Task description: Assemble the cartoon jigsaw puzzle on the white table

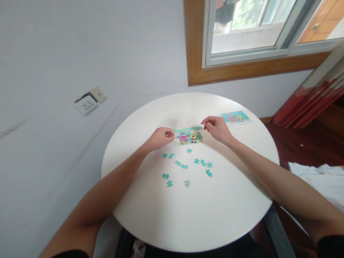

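A partly joined jigsaw puzzle (188, 136) with a pink starfish and a yellow sponge character lies on the round white table (150, 215). At its left edge is my left hand (162, 138), fingers curled in and closed; whatever they hold is hidden. My right hand (217, 129) hovers by the puzzle's upper right corner. Its fingers are bent and drawn together, and anything between them is too small to make out. Nearer to me lie several loose teal puzzle pieces (184, 166), with one pale green puzzle piece (187, 183) closest.
A picture sheet (235, 117) with the same characters lies at the table's far right. The table's far side stands near the wall (150, 46), below a wood-framed window (195, 43). White papers (319, 179) are to the right, beyond the table edge.
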